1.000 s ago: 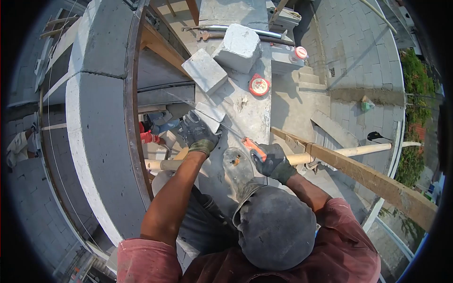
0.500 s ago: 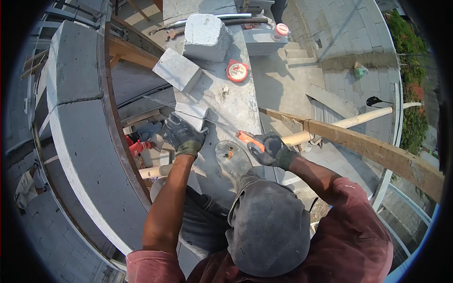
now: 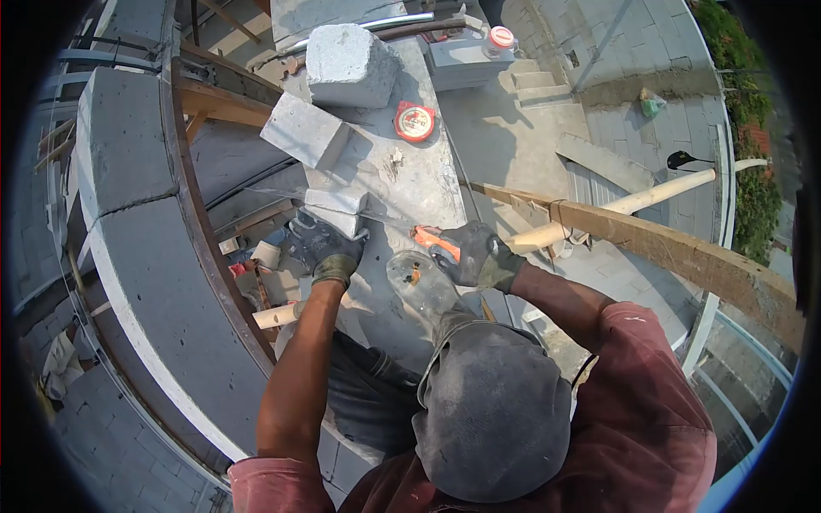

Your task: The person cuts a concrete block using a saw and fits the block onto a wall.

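Note:
Gloved in dark grey, my left hand (image 3: pixel 322 245) grips the near side of a small pale block (image 3: pixel 339 208) on the concrete ledge (image 3: pixel 432 179). My right hand (image 3: pixel 472 253), also gloved, is closed round the orange handle (image 3: pixel 437 243) of a saw. The thin saw blade runs left from the handle across the small block; its edge is hard to make out. Beyond the small block lie a rectangular block (image 3: pixel 305 131) and a larger rough block (image 3: pixel 351 67). A red tape measure (image 3: pixel 415 122) lies to their right.
Metal bars (image 3: pixel 419 29) lie at the ledge's far end, near a jar with a red lid (image 3: pixel 500 39). A wooden beam (image 3: pixel 658 246) and a round pole (image 3: pixel 654 195) cross at the right. A block wall (image 3: pixel 141 248) with a metal edge stands at the left.
The view has shifted, so the ledge and blocks appear further left. The saw handle has moved closer to the small block. Both hands keep their hold.

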A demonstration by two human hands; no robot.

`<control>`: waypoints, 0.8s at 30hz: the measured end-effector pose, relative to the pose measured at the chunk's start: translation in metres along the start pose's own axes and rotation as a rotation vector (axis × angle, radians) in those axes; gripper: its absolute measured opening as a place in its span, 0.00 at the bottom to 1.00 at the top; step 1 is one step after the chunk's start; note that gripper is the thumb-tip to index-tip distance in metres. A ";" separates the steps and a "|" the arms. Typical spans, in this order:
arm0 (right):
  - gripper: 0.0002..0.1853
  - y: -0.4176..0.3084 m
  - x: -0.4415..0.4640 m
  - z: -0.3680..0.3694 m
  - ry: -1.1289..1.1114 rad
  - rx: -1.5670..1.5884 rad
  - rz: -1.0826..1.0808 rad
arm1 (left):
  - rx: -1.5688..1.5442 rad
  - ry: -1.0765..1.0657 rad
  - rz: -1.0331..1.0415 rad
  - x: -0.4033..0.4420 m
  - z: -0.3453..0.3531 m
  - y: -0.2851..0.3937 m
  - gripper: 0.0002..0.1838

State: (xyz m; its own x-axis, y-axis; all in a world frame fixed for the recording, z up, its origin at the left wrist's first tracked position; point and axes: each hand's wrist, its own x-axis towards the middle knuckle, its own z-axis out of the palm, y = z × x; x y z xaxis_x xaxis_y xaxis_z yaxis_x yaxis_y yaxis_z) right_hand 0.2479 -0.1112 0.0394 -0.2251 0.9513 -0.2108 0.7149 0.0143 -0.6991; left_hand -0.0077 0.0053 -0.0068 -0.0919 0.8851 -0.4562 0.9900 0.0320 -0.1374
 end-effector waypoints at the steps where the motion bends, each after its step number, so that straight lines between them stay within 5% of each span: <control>1: 0.13 0.006 0.005 -0.004 0.034 0.050 -0.021 | -0.021 0.034 0.017 0.004 0.005 -0.004 0.74; 3: 0.20 0.005 0.005 -0.011 -0.154 -0.011 0.046 | -0.057 0.069 0.038 0.002 0.006 -0.001 0.75; 5: 0.22 0.046 -0.028 0.019 -0.066 0.162 -0.002 | -0.082 -0.034 0.023 -0.001 -0.013 0.002 0.75; 8: 0.26 0.046 -0.084 -0.027 -0.040 -0.095 -0.100 | -0.077 0.014 -0.004 0.000 -0.001 0.001 0.75; 11: 0.29 0.039 -0.083 -0.038 0.093 -0.017 -0.180 | -0.056 0.022 -0.003 0.002 -0.001 0.002 0.74; 14: 0.18 0.020 -0.008 -0.017 -0.191 -0.051 0.029 | -0.029 0.031 0.012 0.001 -0.001 0.002 0.73; 24: 0.14 0.037 -0.083 -0.026 -0.054 -0.056 0.058 | -0.080 0.073 0.027 0.002 0.003 -0.002 0.74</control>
State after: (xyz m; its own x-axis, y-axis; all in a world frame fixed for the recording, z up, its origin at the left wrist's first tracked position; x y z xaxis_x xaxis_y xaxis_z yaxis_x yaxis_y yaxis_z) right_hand 0.3105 -0.1819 0.0489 -0.2169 0.9329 -0.2875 0.7633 -0.0215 -0.6457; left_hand -0.0102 0.0057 -0.0102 -0.0596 0.9177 -0.3928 0.9977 0.0416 -0.0542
